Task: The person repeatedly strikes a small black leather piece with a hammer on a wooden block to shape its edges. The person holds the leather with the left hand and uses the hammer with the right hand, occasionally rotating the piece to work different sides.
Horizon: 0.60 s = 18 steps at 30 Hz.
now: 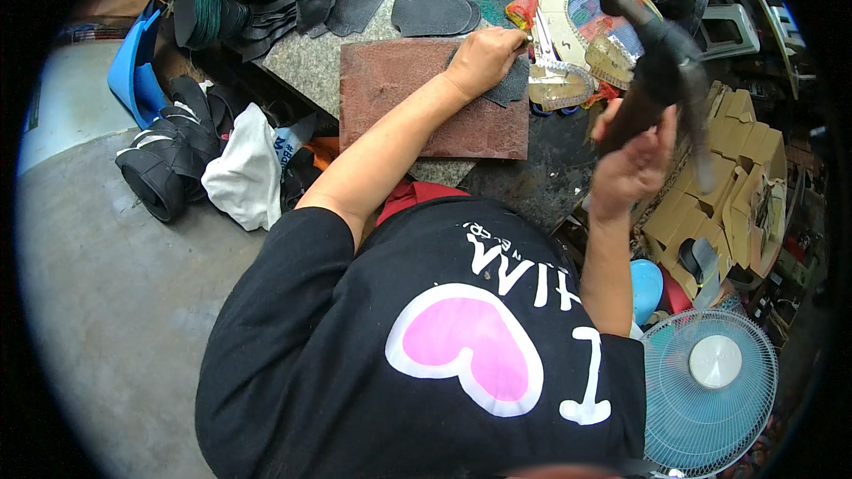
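My left hand (484, 60) rests on a dark grey leather piece (508, 89) at the right end of a reddish-brown board (399, 98). Its fingers are pinched together near the board's edge, and what they hold, if anything, is too small to make out. My right hand (635, 160) is raised to the right of the board, closed round the handle of a dark hammer (652, 80). The hammer is smeared by motion, its head up and away from the leather. Just right of my left fingers lie pale patterned templates (561, 84).
Black cut leather pieces (355, 2) lie on the stone slab (306, 62) behind the board. Bundles of green cord (206, 0) stand at the far left. Black shoe uppers (160, 168) and a white cloth (244, 173) are at left. Cardboard (710, 204) and a fan (710, 399) stand at right.
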Motion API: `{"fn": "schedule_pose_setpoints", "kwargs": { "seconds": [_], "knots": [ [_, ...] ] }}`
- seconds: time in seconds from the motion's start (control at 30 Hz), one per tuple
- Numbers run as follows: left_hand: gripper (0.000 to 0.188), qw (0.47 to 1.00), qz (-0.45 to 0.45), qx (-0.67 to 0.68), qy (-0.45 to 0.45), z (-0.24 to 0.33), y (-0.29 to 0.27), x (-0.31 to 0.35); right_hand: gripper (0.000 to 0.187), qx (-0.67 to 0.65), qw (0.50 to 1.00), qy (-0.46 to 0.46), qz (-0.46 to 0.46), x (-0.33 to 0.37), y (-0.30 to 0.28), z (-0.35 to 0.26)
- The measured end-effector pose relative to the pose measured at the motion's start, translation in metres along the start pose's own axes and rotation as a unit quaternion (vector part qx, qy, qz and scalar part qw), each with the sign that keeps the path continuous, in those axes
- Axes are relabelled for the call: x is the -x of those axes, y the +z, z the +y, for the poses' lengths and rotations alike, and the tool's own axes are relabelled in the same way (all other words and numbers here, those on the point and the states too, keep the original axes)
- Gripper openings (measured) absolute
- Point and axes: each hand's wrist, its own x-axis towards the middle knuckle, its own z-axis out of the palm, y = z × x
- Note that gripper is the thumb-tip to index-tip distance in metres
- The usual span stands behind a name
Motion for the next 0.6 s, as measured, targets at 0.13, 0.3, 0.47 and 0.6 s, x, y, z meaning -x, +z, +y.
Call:
{"fn": "schedule_pose_setpoints", "kwargs": {
  "seconds": [0.13, 0.3, 0.47, 0.6],
  "knots": [
    [0.016, 1.0, 0.001, 0.003, -0.03, -0.001, 0.001, 0.004, 0.039, 0.196, 0.916, 0.329, -0.123, 0.021, -0.004, 0.027],
    [0.014, 0.986, 0.049, 0.087, -0.136, -0.007, 0.004, 0.006, 0.033, 0.263, 0.924, 0.177, -0.212, 0.063, -0.019, 0.027],
    [0.01, 0.958, 0.044, 0.185, -0.216, -0.002, -0.005, 0.006, 0.034, 0.324, 0.887, 0.094, -0.315, 0.073, -0.007, 0.023],
    [0.012, 0.981, 0.075, 0.143, -0.107, 0.022, -0.016, 0.01, 0.033, 0.287, 0.93, 0.126, -0.194, 0.041, 0.006, 0.046]
  ]
}}
